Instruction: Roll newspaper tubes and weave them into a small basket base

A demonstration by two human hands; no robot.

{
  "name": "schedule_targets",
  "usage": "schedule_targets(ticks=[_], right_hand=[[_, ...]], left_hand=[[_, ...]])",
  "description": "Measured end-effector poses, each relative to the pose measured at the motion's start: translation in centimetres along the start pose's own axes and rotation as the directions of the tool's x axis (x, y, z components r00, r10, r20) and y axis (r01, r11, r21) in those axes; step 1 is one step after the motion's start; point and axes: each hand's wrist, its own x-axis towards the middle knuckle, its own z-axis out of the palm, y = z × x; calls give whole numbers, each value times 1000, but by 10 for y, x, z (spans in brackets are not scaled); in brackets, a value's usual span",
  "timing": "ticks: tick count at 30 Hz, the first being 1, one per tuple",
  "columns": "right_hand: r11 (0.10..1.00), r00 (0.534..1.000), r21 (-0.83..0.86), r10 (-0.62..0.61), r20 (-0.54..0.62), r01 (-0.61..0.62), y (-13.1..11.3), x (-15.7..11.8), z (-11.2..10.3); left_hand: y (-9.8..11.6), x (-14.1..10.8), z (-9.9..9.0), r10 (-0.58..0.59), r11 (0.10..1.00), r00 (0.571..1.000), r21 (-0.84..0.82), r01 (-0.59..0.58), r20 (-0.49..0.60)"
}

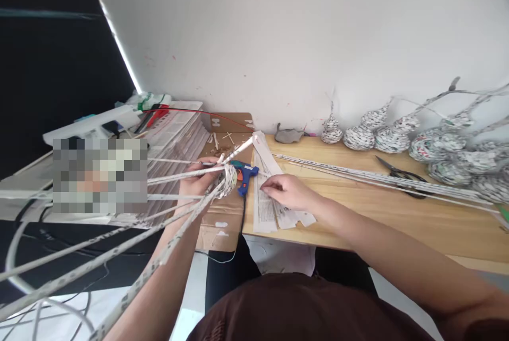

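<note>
A small woven paper piece (227, 182) is gripped by my left hand (201, 177), left of centre. Long rolled paper strands (119, 248) fan out from it to the lower left, and one strand points up to the right. Just right of the piece lies a blue glue gun (247, 175). My right hand (283, 190) is over flat printed paper strips (265, 208), its thumb and fingers drawn together. A thin pale strand end runs toward its fingertips; whether they hold it is too small to tell.
Woven paper gourd shapes (392, 139) line the wall at the right. Black scissors (401, 174) lie beside long paper rods (358, 174). A grey cloth (289, 134) is at the back. Stacked paper (183, 129) and cardboard (218, 224) are on the left.
</note>
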Motion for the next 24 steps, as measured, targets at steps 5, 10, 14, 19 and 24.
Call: schedule_targets(ticks=[5,10,14,19,24], right_hand=[[953,962,-184,260,85,-241,-32,44,32],[949,941,9,314,-130,-315,-38,68,48],[864,891,247,454,-2,-439,-35,68,48],[703,888,552,422,183,-448,-35,50,39],[550,932,758,290,219,-350,-37,21,21]], left_hand=[[-3,-35,-27,-90,989,996,115,88,14],[3,-69,-32,-199,952,968,263,155,149],[3,-86,-39,-300,930,924,290,227,236],[-1,-89,-55,-305,928,920,294,230,245],[-12,-65,-63,-298,919,906,348,186,301]])
